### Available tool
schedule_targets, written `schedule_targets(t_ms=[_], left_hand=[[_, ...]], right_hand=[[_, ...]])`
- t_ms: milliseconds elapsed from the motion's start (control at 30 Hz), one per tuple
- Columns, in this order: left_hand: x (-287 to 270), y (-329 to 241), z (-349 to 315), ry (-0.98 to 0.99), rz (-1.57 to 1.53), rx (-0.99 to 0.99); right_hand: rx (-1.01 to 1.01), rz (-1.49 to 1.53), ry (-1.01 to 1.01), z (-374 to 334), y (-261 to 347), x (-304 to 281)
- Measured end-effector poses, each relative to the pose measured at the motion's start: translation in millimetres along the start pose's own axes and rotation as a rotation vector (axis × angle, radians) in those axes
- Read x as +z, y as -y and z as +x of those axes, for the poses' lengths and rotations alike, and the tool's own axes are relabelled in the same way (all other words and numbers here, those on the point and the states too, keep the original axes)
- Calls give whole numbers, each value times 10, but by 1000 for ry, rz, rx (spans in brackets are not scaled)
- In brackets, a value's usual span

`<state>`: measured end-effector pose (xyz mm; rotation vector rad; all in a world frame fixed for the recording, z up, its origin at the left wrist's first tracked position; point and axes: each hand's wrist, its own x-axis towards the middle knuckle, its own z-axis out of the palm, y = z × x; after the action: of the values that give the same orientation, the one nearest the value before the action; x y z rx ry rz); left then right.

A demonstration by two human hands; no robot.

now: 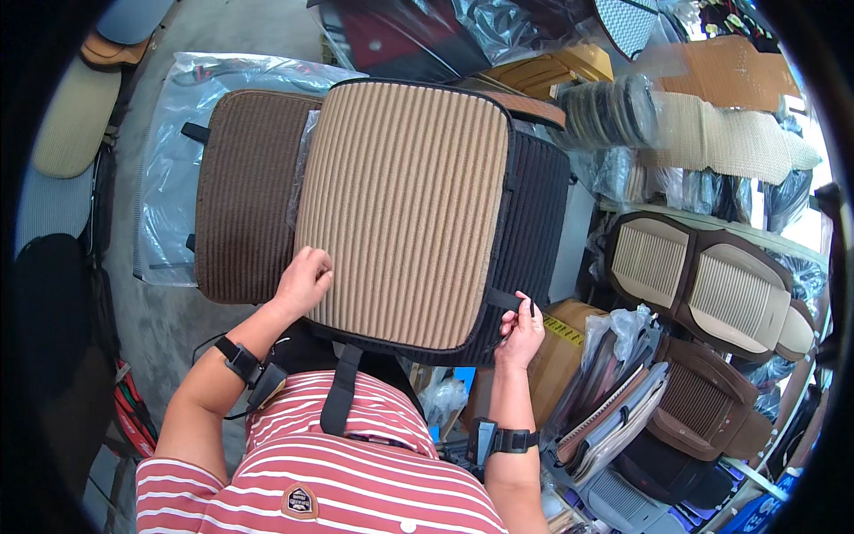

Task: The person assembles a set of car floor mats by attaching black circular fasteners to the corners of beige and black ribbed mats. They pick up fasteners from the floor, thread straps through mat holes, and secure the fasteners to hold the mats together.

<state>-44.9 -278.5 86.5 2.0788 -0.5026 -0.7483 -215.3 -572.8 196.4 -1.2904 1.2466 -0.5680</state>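
While the right hand (521, 331) pinches a black strap (503, 300) beside the beige ribbed cushion (405, 214), the left hand (305, 280), fingers curled, is at the cushion's lower left edge; whether it grips anything, I cannot tell. The cushion overlaps a brown mat (245, 196) and a black mat (535, 214).

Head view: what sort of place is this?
Probably a seat-cover shop or stockroom: a ribbed beige mat in front of the person, brown-and-beige seat covers at right, and clear plastic packaging under the mats at left.
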Motion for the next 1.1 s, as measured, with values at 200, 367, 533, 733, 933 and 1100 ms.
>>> schedule_targets(t_ms=[200, 367, 533, 733, 933, 1100], left_hand=[[32, -118, 61, -40, 110, 42], [161, -741, 321, 35, -30, 191], [144, -1677, 429, 225, -162, 59], [133, -1385, 477, 114, -100, 126], [-530, -873, 305, 98, -1177, -120], [-884, -471, 158, -26, -1174, -179]], right_hand=[[-81, -149, 84, -180, 214, 32], [-175, -356, 561, -703, 434, 291], [-394, -516, 931, -1008, 473, 525], [-409, -468, 1025, -1144, 418, 552], [-387, -1269, 496, -793, -176, 336], [-550, -1631, 538, -920, -586, 580]])
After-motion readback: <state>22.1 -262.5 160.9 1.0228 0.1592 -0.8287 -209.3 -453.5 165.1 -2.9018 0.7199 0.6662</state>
